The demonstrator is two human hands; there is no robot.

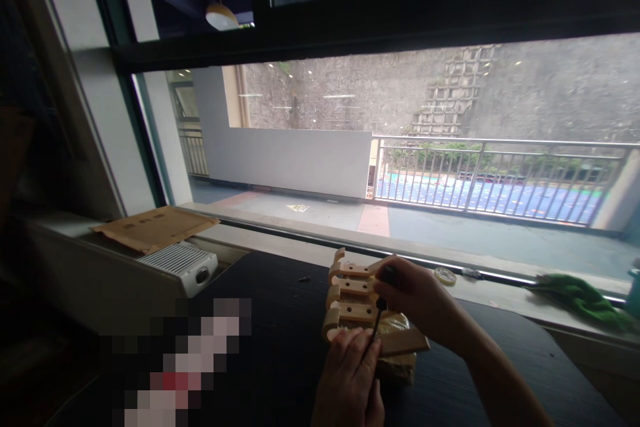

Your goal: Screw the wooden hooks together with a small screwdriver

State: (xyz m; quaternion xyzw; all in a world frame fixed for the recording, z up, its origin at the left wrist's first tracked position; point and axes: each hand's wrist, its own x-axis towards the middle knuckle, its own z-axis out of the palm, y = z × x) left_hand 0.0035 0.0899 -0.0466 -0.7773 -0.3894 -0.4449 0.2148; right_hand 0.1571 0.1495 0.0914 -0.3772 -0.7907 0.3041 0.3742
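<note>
A light wooden rack of three hooked bars (pixel 350 293) lies on the dark table (pixel 280 347), on top of a crinkled clear bag (pixel 397 330). My right hand (pixel 417 297) is closed round the dark handle of a screwdriver (pixel 380 313), whose thin shaft points down at the wood. My left hand (pixel 347 377) rests palm down on the near end of the wooden piece, fingers together, pressing on it.
A window sill runs behind the table with a small tape roll (pixel 445 275) and a green cloth (pixel 580 293). To the left stand a white heater (pixel 180 265) and a flat cardboard piece (pixel 155 227). A blurred patch covers the lower left.
</note>
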